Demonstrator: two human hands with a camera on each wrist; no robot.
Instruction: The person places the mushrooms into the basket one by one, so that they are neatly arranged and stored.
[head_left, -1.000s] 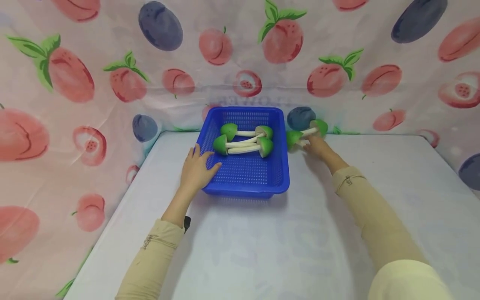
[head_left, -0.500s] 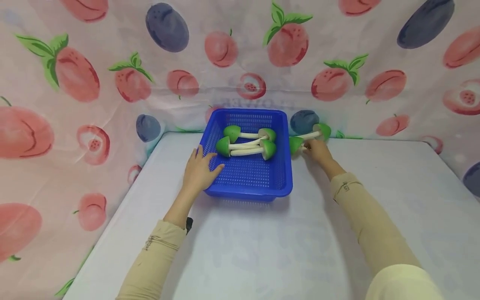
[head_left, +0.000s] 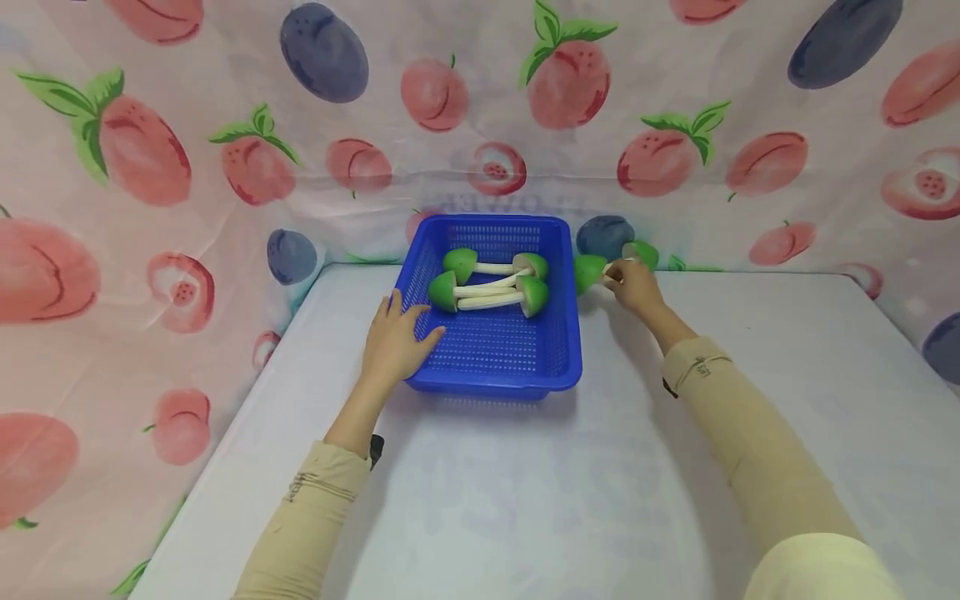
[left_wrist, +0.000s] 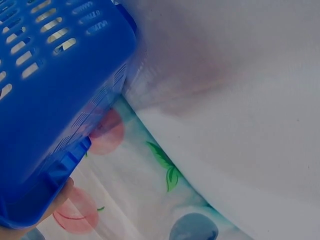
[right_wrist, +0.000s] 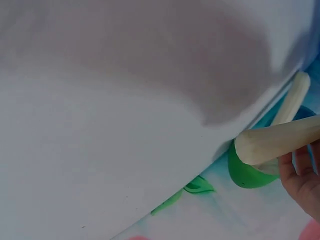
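On the white table [head_left: 480,500] we find a blue basket [head_left: 491,385], rim held between the left hand [head_left: 392,343]'s thumb and spread fingers, presumably for steadiness; beside it, the right hand [head_left: 637,290] pinches a green-capped mushroom [head_left: 588,272] by the stem, likely the easiest grip; a second mushroom [head_left: 645,252] lies behind, four mushrooms [head_left: 534,297] inside.

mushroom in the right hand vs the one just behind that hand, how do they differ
The held mushroom has its stem pinched by the right hand; the rear mushroom lies behind that hand. In the head view, the held mushroom's cap points left, beside the blue basket; the rear mushroom's cap points right, partly hidden by the hand. Both have a green cap and pale stem.
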